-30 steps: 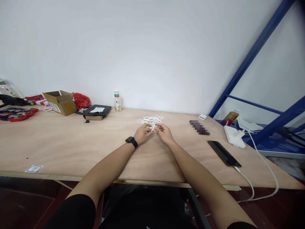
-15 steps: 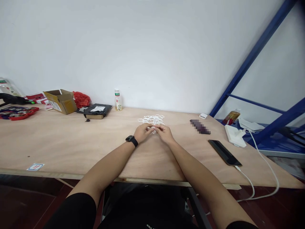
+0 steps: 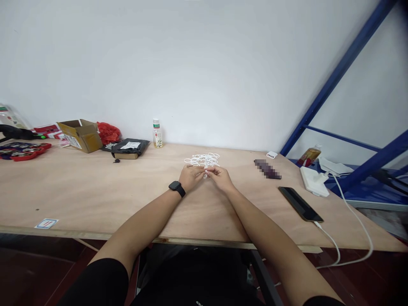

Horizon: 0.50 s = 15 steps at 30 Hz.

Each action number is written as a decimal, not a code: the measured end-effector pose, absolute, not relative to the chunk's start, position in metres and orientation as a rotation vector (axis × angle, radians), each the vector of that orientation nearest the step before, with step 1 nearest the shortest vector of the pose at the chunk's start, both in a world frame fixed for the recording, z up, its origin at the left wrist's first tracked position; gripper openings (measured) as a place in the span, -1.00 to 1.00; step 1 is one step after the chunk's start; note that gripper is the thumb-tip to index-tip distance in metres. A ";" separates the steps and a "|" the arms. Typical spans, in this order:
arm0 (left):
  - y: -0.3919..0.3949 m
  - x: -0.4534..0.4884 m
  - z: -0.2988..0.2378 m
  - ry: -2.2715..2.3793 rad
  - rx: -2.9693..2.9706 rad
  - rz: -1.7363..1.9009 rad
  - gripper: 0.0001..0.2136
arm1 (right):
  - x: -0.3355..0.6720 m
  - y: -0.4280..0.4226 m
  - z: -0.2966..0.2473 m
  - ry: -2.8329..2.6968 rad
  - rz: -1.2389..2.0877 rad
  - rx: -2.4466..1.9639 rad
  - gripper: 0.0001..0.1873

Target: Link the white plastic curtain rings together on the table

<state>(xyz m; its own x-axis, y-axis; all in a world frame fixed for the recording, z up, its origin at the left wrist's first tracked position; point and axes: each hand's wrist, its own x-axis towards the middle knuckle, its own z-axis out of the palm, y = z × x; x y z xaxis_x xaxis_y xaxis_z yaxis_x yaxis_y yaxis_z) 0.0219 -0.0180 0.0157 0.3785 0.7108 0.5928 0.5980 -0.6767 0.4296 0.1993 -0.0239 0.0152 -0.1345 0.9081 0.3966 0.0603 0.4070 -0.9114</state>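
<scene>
A pile of thin white rings [image 3: 205,159] lies on the wooden table, some overlapping. Just in front of it, my left hand [image 3: 191,176] and my right hand [image 3: 220,177] meet at the fingertips. Both are pinched closed on a small white ring [image 3: 205,176], part of which hangs below the fingers. The fingertips hide the rest of it, and whether it is linked to another ring I cannot tell. A black watch sits on my left wrist.
At the back stands a drink bottle [image 3: 157,134]. Leftward are a black parcel [image 3: 130,146], an open cardboard box [image 3: 81,136] and a red bag [image 3: 108,132]. To the right lie a phone [image 3: 300,204] with a cable, a white power strip [image 3: 314,182] and a blue metal frame [image 3: 338,76].
My fingers have shifted slightly around the white ring, still pinched together at the same spot. The pile of rings looks unchanged.
</scene>
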 end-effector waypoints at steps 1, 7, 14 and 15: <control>-0.018 0.022 0.016 1.191 2.488 1.188 -0.79 | 0.199 -0.025 0.015 -1.552 0.900 -0.906 -0.72; -0.019 0.022 0.018 1.154 2.542 1.230 -0.82 | 0.201 -0.030 0.019 -1.715 0.648 -0.969 -0.80; -0.019 0.024 0.019 1.137 2.564 1.289 -0.85 | 0.201 -0.033 0.021 -1.777 0.551 -0.985 -0.82; -0.019 0.025 0.019 1.146 2.557 1.290 -0.85 | 0.200 -0.033 0.021 -1.774 0.544 -0.991 -0.83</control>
<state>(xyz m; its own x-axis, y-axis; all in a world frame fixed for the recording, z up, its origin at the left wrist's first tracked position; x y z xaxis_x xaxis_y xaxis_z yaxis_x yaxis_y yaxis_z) 0.0245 -0.0188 0.0188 0.3745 0.6392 0.6716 0.5917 -0.7225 0.3577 0.2000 -0.0329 0.0210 -0.1733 0.8217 0.5429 0.3761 0.5647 -0.7347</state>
